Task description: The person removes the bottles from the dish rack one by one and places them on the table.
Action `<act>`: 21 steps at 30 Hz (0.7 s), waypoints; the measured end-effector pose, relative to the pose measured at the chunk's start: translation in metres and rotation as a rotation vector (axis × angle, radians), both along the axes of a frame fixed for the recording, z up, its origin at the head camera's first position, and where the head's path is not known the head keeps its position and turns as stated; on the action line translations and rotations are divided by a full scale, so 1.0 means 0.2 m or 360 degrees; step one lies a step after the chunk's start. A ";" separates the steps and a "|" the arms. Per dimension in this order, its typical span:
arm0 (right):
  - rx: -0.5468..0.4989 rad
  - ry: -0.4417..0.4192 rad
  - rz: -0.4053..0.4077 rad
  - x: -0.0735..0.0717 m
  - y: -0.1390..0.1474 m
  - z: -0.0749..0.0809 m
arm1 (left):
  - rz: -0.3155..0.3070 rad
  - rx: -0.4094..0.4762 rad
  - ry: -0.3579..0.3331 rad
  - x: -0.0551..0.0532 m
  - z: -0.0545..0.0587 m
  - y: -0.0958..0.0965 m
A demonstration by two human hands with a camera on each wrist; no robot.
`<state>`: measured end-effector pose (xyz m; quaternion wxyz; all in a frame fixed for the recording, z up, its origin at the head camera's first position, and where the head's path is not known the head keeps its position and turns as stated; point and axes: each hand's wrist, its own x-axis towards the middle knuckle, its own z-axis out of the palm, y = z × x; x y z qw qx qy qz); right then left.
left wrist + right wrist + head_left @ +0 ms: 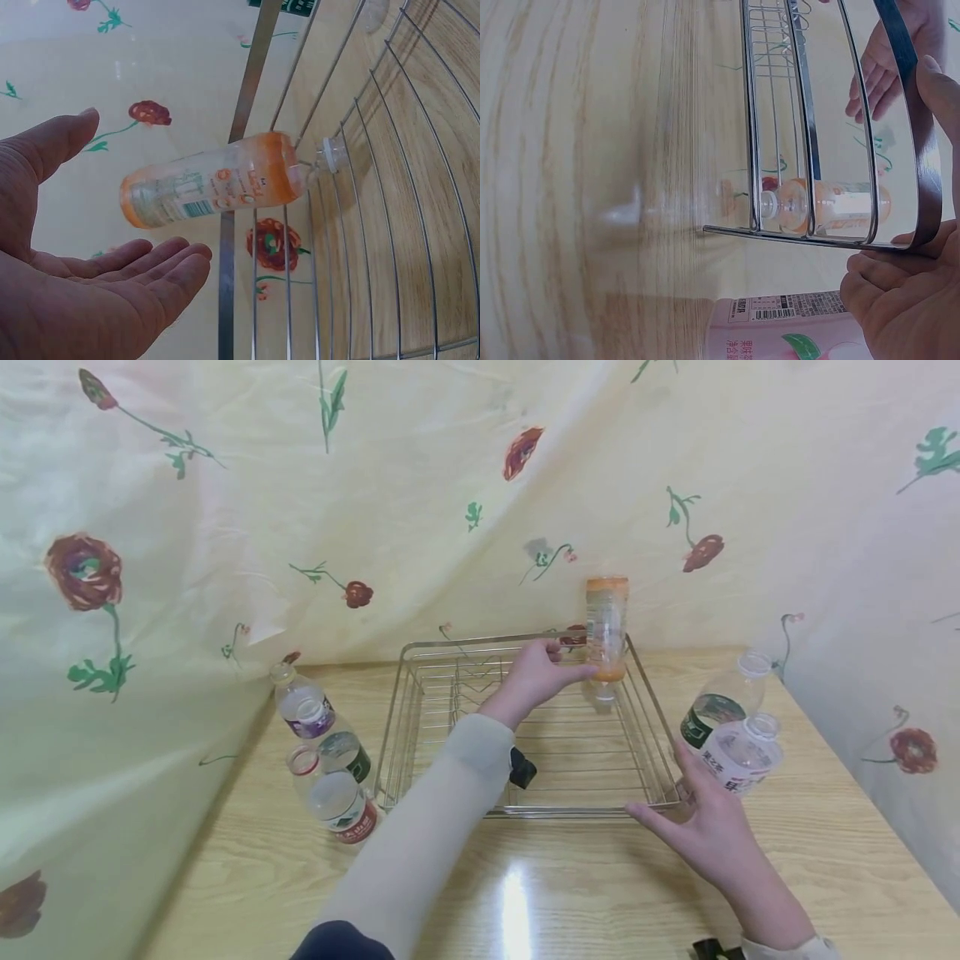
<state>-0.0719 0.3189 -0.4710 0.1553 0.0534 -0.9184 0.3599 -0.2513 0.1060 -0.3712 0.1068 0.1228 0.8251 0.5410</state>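
Observation:
A clear plastic bottle [606,618] with an orange-trimmed label stands neck down in the back right corner of a wire dish rack [517,814]. My left hand [536,681] reaches over the rack beside that bottle. In the left wrist view the thumb and fingers of this hand [97,247] are spread, with a gap between them and the bottle [214,180]. At the rack's front right corner, my right hand [708,827] holds the rim. The right wrist view has its thumb on one side of the metal band [922,150] and its fingers on the other.
Several empty bottles, one with a red label [345,806], stand left of the rack. Two more, a green-labelled bottle [716,710] and a white-labelled bottle [742,752], stand close by my right hand. A flowered cloth [420,510] hangs behind the wooden table [577,893].

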 end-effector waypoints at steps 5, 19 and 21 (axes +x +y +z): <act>-0.0010 -0.0001 0.0011 0.00 0.00 0.00 | 0.0014 -0.0050 -0.0031 -0.03 -0.02 0.03; -0.0005 0.0043 0.0021 0.01 0.00 0.00 | 0.0005 -0.0040 -0.0079 -0.08 -0.08 0.08; -0.0010 0.0034 0.0017 0.01 0.00 0.00 | 0.0005 -0.0031 -0.0106 -0.09 -0.09 0.09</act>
